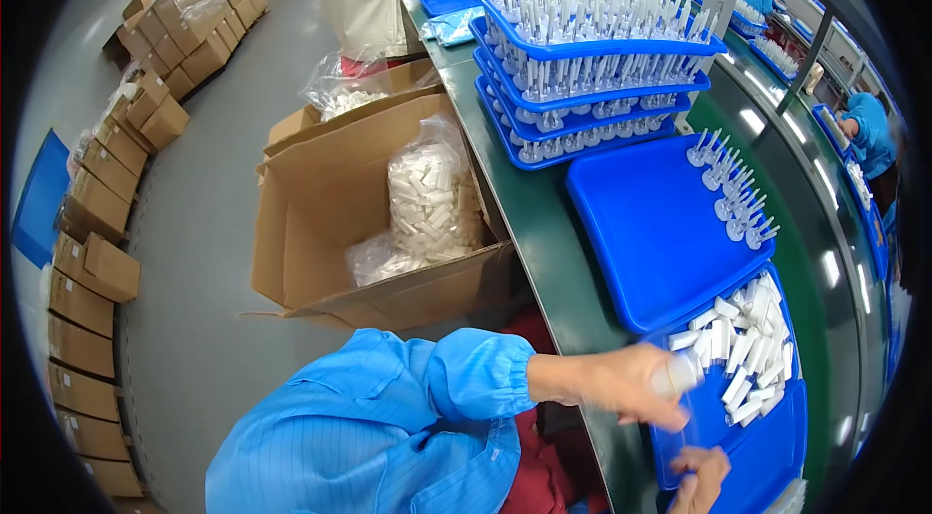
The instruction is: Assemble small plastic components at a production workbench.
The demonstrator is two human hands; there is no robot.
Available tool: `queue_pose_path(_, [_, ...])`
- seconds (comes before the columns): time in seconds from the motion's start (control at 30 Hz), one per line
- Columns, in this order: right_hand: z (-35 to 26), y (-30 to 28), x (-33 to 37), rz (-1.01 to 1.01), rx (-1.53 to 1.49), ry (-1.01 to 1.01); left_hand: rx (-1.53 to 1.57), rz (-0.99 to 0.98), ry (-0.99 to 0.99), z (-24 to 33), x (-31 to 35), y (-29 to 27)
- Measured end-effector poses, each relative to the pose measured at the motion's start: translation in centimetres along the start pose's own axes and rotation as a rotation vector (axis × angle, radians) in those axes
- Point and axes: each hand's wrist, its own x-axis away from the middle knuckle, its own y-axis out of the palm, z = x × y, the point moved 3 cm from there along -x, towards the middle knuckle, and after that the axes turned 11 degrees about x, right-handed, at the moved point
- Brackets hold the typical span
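Watching over the head cam. Left hand (629, 388), lower right of frame, is showing blurred; thumb and fingers are closing around a whitish piece (677, 374), also too smeared for me to be naming its type. Right hand (701, 477) is sitting just below it near the bottom edge, fingers curling; I can't tell whether it's pinching anything.

The piece is hanging over the lower blue tray (780, 451), right beside a loose heap of white tubes (743, 354). Above that, the middle blue tray (641, 232) is lying mostly bare, with clear-based stemmed parts (733, 192) standing in a cluster along its right side. Stacked blue trays (621, 52), upper centre, are carrying many more of the same kind. All of it is resting on the green bench (534, 198). Left of the bench, a cardboard box (320, 213) is holding a clear bag of white pieces (427, 189).

My read: I'm looking at a piece-handling step, probably joining tube to base, with the middle tray only partly filling. Next move is calling for a steady left grip, the right hand meeting the piece squarely, and both wrists staying clear of the standing stems.
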Motion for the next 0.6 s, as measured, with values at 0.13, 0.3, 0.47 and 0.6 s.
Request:
queue_pose_path(0.13, [0.3, -0.3, 1.8, 0.162, -1.245, -0.234, 0.152, 0.320, 0.158, 0.2, -0.4, -1.6])
queue_pose_path(0.3, [0.2, 0.0, -3.1, 0.841, -1.114, 0.430, -0.163, -0.012, 0.589, -1.9, -0.9, 5.2])
queue_pose_path(0.47, [3.6, 4.6, -2.9, 0.442, -0.664, 0.308, -0.306, -0.159, 0.387, -2.8, 0.8, 6.8])
queue_pose_path(0.6, [0.2, 4.1, -0.4, 0.387, -0.649, 0.159, -0.788, 0.141, 0.321, -1.2, 0.1, 4.9])
